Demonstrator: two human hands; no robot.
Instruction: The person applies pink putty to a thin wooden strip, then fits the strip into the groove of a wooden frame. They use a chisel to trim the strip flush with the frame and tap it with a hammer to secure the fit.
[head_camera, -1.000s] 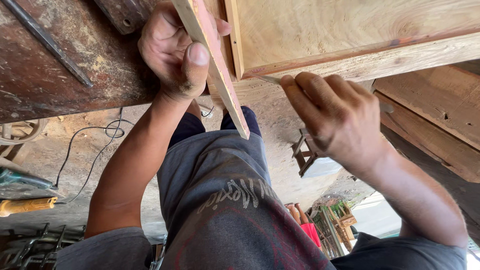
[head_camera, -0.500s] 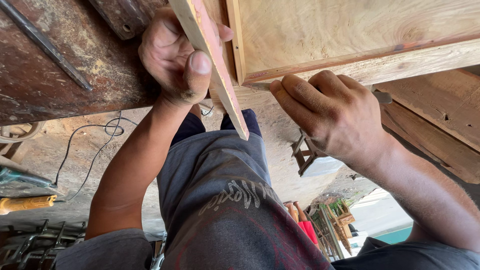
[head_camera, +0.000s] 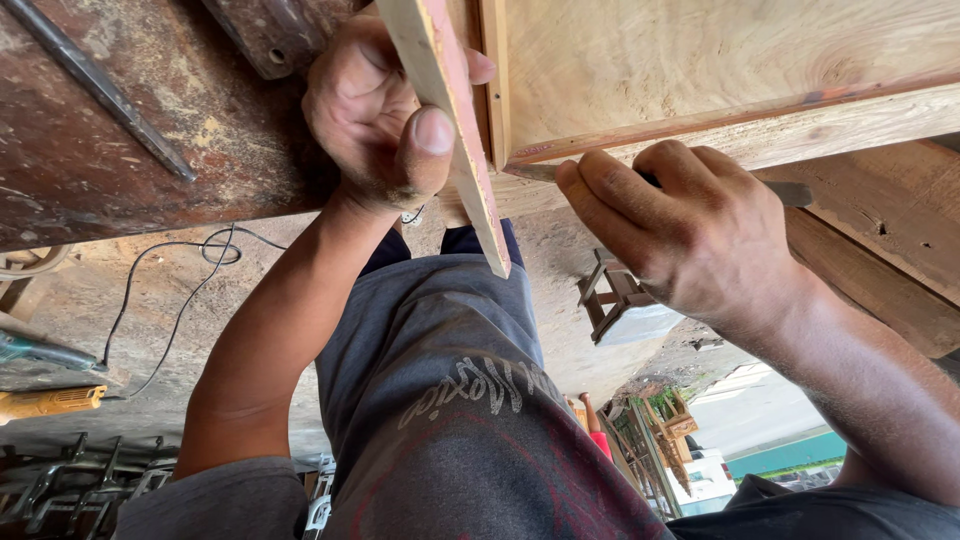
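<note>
The left hand (head_camera: 385, 115), at eleven o'clock, has its fingers curled and thumb pressed on a thin wooden strip (head_camera: 455, 130). At two o'clock the right hand (head_camera: 690, 235) pinches a pencil-like tool (head_camera: 790, 192) against the wooden panel (head_camera: 720, 60). Farther off, at three o'clock, stands a small wooden stool (head_camera: 615, 305).

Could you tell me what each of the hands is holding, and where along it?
Left hand grips the thin wooden strip midway; right hand pinches a pencil-like marking tool near its tip.

wooden strip (head_camera: 455, 130) and panel (head_camera: 720, 60) cut off above.
</note>
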